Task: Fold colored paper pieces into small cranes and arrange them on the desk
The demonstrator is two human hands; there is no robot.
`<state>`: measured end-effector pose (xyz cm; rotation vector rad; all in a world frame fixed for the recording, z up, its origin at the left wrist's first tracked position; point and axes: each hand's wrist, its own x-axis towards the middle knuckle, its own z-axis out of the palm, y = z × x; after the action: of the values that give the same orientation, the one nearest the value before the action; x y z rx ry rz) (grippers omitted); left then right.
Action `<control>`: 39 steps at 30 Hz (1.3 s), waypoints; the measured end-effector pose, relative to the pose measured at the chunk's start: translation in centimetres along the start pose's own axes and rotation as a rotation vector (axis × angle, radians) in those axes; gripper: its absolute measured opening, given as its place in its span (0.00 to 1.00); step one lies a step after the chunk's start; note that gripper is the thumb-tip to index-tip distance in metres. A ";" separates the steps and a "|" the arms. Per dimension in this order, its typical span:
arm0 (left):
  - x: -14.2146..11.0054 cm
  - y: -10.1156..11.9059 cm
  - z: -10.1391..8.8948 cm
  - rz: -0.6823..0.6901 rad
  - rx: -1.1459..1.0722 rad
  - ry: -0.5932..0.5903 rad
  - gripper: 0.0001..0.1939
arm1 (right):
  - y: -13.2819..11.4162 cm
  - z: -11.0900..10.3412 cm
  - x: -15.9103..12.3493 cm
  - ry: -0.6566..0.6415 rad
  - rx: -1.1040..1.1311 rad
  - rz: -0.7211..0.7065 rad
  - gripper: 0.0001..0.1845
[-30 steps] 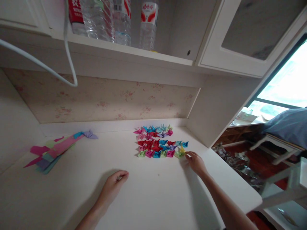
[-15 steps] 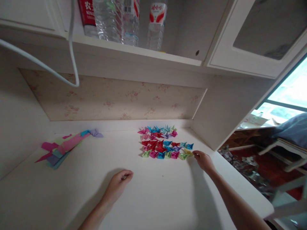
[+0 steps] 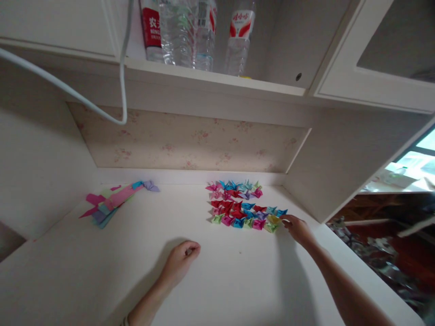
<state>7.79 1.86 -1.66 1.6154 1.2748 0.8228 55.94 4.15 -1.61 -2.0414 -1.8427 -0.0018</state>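
Yellow paper marks the piece at hand: the yellow origami crane [image 3: 273, 219], which sits at the right-hand end of the massed rows on the white desk [image 3: 217, 283]. With twelve o'clock toward the back wall, we find a light-green crane [image 3: 271, 227] at six to seven o'clock from it, seemingly touching, a blue crane [image 3: 282, 212] at one and a purple crane [image 3: 261, 215] toward ten. Our right hand [image 3: 298, 230] comes in from four o'clock, thumb and finger narrowed at the yellow edge — whether paper is truly pinched between them, we cannot tell. Our left hand [image 3: 181, 258] rests at eight, loosely curled, with nothing visible in it (the palm is hidden). To seat the crane well, we would nudge it lightly by that outer edge — pressing down could crumple the folds — and lift our fingers clear without brushing its close neighbours.
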 end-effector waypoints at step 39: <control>-2.2 -2.8 -5.7 -0.008 0.085 -0.114 0.12 | -58.1 16.5 15.8 -0.359 -0.076 -0.521 0.22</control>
<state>1.11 1.31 -2.03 1.6986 1.2493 0.6695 -1.78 27.48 3.60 -1.6247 -2.5870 0.1640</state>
